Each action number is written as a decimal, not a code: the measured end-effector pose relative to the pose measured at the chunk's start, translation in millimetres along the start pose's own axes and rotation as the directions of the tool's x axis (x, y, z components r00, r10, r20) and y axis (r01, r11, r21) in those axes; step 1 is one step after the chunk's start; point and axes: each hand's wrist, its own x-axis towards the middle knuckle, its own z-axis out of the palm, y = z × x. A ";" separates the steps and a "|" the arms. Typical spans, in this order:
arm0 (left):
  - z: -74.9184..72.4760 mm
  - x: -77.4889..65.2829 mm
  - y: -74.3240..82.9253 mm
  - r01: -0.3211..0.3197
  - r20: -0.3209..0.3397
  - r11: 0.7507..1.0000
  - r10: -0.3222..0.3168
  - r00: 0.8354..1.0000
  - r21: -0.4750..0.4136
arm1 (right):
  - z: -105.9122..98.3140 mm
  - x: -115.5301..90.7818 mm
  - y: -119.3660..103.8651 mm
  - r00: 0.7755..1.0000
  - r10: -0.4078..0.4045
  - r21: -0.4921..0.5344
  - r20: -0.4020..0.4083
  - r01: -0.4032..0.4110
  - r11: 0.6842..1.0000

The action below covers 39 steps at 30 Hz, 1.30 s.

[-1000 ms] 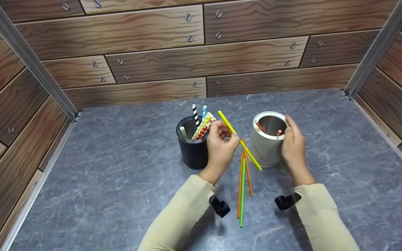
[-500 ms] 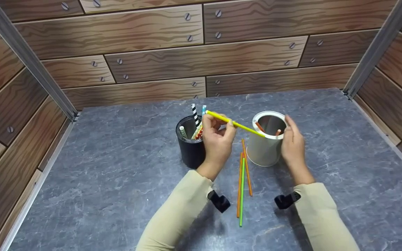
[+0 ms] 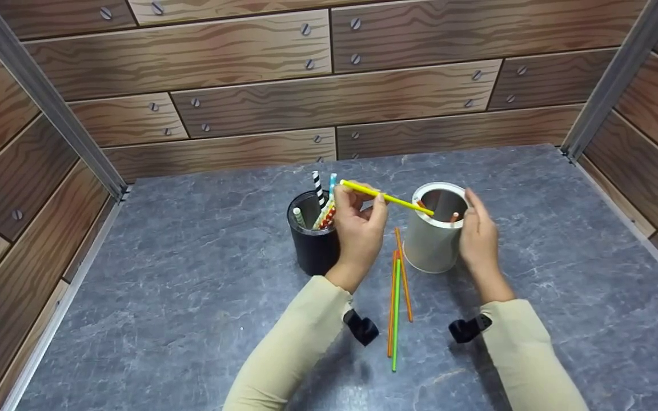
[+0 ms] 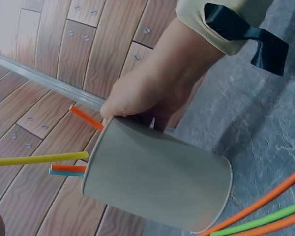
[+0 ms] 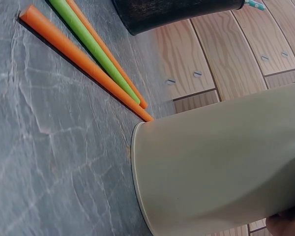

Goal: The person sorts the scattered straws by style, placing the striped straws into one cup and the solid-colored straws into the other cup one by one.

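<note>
My left hand pinches a yellow straw between thumb and fingers. The straw slants down to the right, and its lower end overlaps the mouth of a pale grey can. In the left wrist view, the tip of that yellow straw is right at the can's rim. My right hand grips the can's right side near the top. Orange straws and a bluish one stick out of the can. The can stands upright on the table.
Left of the can stands a black cup with several patterned straws, partly hidden behind my left hand. Two orange straws and a green straw lie on the grey marbled table. Wood-patterned walls enclose it.
The yellow straw has turned from steeply slanted beside the can to a flatter slant, its lower end now over the can's mouth. The right hand and the can have stayed about where they were.
</note>
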 end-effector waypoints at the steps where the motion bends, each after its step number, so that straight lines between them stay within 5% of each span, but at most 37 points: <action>1: -0.1 0.2 -0.7 0.003 0.001 1.000 -0.003 1.000 0.010 | -0.1 -0.1 -0.1 1.000 0.001 0.000 0.000 -0.001 1.000; 20: -0.5 -4.6 -11.5 -0.015 0.043 0.993 0.010 0.999 0.114 | 0.1 -0.2 0.4 1.000 0.010 0.003 -0.001 -0.010 1.000; 39: -3.5 -10.8 -18.5 -0.039 0.067 0.992 0.031 0.997 0.123 | 1.0 -1.3 -0.2 1.000 0.004 0.018 -0.004 -0.004 1.000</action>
